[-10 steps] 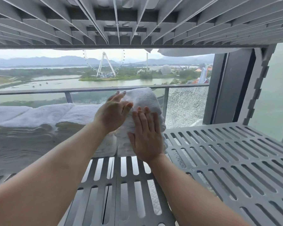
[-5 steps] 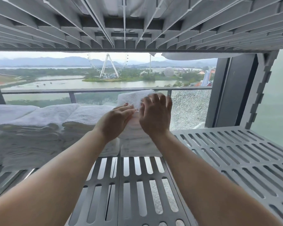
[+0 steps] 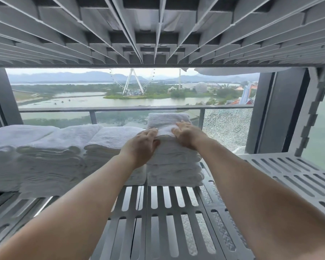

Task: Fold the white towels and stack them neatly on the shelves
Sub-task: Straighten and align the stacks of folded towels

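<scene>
**Step in hand (judged):** the person is settling and squaring the towel stack (image 3: 174, 166). It is standing toward the back edge of the slatted grey shelf (image 3: 176, 222), about midway along it. Its left side is touching the neighbouring towel stack (image 3: 109, 147), and further stacks (image 3: 45, 158) are running along the back toward the left edge.

**Hands:**
- The left hand (image 3: 142, 146) is pressing at the stack's front left corner. Its fingers are lying nearly straight over the top towel (image 3: 167, 119) and the thumb is resting against the front face. It is pinching nothing that the view shows.
- The right hand (image 3: 186, 135) is lying flat, fingers extended, on the right part of the top towel. It is gripping nothing.

**Observations:** this stack is rising above its neighbours. Nothing is supporting its right side, and no back panel is showing behind it. The upper shelf (image 3: 158, 34) is leaving room overhead.

**Recommendations (judgement):**
- Both palms should be pressing straight down with even weight, so that the soft pile is compressing without leaning toward the unsupported right.
- The front folds should be coming flush with the fronts of the neighbouring stacks.
- Any rearward push should be light, since terry layers slide on one another and could creep toward the open back edge.
- The hands should be lifting off vertically so that the top towel is not dragging.
</scene>
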`<action>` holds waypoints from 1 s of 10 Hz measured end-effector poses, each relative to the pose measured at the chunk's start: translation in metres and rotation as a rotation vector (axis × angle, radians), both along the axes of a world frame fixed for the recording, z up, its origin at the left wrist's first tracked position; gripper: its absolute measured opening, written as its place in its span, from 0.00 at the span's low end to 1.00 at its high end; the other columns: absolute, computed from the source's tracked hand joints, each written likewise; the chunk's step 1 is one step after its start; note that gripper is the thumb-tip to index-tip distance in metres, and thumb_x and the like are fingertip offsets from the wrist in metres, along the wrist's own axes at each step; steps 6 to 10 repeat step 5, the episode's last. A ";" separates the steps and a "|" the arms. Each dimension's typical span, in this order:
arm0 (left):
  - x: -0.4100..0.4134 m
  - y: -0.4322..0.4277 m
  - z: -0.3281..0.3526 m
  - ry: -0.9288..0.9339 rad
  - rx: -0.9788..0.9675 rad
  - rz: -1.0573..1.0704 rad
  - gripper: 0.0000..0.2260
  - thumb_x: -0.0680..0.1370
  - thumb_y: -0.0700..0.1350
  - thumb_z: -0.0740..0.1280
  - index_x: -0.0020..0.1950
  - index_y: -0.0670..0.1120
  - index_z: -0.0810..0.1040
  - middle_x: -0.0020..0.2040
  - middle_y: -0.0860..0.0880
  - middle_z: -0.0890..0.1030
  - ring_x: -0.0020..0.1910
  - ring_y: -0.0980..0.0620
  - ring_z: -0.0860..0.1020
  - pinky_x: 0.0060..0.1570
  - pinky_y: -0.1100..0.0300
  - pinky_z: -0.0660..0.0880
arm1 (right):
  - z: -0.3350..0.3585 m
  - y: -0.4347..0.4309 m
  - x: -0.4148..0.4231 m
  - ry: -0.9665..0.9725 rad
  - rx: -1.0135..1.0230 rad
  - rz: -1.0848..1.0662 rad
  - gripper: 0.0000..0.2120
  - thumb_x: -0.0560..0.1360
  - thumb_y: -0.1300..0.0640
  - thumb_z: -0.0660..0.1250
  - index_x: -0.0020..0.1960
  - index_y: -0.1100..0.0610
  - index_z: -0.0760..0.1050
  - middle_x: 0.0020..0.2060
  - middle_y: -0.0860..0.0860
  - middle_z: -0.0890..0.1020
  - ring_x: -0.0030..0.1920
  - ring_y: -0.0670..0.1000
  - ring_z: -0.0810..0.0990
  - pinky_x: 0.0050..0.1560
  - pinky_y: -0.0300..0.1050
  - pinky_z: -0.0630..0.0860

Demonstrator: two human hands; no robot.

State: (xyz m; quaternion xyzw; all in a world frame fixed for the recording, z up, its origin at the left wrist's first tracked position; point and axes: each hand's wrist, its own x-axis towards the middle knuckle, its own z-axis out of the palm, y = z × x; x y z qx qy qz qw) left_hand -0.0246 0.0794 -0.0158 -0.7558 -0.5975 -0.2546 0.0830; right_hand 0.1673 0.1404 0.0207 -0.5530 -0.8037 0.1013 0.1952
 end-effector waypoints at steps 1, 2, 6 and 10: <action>-0.001 -0.006 -0.001 -0.025 0.033 -0.025 0.22 0.84 0.49 0.58 0.78 0.44 0.64 0.78 0.47 0.66 0.78 0.49 0.58 0.77 0.53 0.56 | -0.012 -0.009 -0.001 0.146 0.135 -0.035 0.26 0.84 0.45 0.54 0.76 0.59 0.66 0.77 0.57 0.66 0.76 0.56 0.64 0.73 0.48 0.61; 0.007 -0.018 -0.010 -0.158 0.099 -0.016 0.21 0.83 0.46 0.58 0.77 0.44 0.66 0.77 0.47 0.67 0.78 0.49 0.60 0.76 0.54 0.56 | -0.035 -0.026 -0.003 0.231 0.416 -0.119 0.19 0.82 0.50 0.57 0.67 0.56 0.76 0.65 0.58 0.79 0.62 0.61 0.77 0.62 0.51 0.72; 0.012 -0.059 -0.018 0.076 0.283 0.248 0.21 0.78 0.57 0.64 0.67 0.47 0.76 0.60 0.47 0.80 0.59 0.44 0.77 0.50 0.48 0.77 | -0.063 -0.087 -0.004 0.139 0.735 0.004 0.08 0.76 0.54 0.62 0.45 0.56 0.78 0.43 0.53 0.80 0.46 0.55 0.79 0.48 0.49 0.76; 0.012 -0.059 -0.018 0.076 0.283 0.248 0.21 0.78 0.57 0.64 0.67 0.47 0.76 0.60 0.47 0.80 0.59 0.44 0.77 0.50 0.48 0.77 | -0.063 -0.087 -0.004 0.139 0.735 0.004 0.08 0.76 0.54 0.62 0.45 0.56 0.78 0.43 0.53 0.80 0.46 0.55 0.79 0.48 0.49 0.76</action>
